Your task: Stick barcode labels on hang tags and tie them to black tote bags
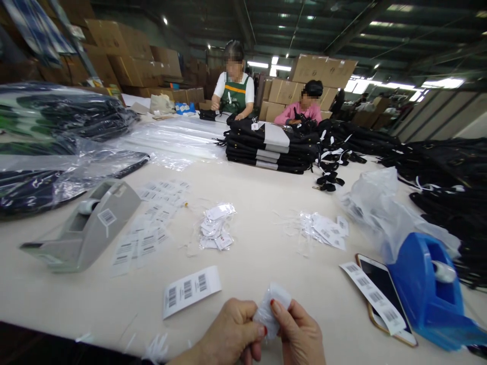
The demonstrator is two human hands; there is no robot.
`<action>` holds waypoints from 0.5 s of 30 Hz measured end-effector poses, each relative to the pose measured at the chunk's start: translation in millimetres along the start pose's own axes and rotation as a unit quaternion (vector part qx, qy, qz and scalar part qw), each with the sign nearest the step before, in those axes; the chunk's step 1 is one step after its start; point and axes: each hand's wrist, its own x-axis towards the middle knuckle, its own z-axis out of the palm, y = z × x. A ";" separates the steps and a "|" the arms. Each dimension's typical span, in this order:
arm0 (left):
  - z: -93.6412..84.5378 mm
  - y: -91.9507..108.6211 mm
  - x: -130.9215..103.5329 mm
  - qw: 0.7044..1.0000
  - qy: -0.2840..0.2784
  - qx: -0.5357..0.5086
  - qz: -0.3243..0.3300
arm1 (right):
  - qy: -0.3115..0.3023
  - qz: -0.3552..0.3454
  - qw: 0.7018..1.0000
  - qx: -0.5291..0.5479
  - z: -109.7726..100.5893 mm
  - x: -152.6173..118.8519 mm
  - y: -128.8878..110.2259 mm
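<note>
Both hands meet above the table's near edge in the head view. My left hand is closed, its thumb and fingers pinching the lower left of a small white tag in clear plastic. The right side of that tag is gripped by my right hand, thumb on top. To the left lies a strip of barcode stickers. Beyond the hands are a pile of white tags and, further right, a second pile of tags with strings.
A grey tape dispenser stands left beside barcode sheets. At right are a blue tape dispenser, a phone and a crumpled plastic bag. Stacked black goods lie ahead; two people work behind them.
</note>
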 end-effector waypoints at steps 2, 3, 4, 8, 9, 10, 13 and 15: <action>-1.8 5.4 -0.2 1.000 -0.011 0.021 0.002 | 0.021 -0.010 1.000 -0.017 1.0 -1.9 1.8; -2.9 7.5 0.0 0.999 -0.015 0.029 0.004 | 0.037 -0.018 0.999 -0.024 2.1 -3.0 2.8; -3.8 9.1 0.4 0.999 -0.019 0.034 0.006 | 0.053 -0.028 0.998 -0.031 3.2 -4.0 3.7; -4.3 8.5 3.1 1.000 -0.026 0.014 0.010 | 0.078 -0.044 0.995 -0.045 5.6 -5.7 7.0; -3.7 6.8 3.7 0.999 -0.028 0.007 0.015 | 0.079 -0.041 0.995 -0.043 5.2 -5.6 7.6; -2.9 4.7 4.2 0.999 -0.031 0.002 0.023 | 0.078 -0.038 0.995 -0.042 4.5 -5.5 8.1; -1.6 -2.2 6.0 0.998 -0.037 -0.007 0.052 | 0.079 -0.033 0.995 -0.047 2.2 -6.5 8.5; -2.5 -5.2 7.3 0.998 -0.019 -0.014 0.061 | 0.069 -0.022 0.997 -0.037 1.8 -8.7 6.7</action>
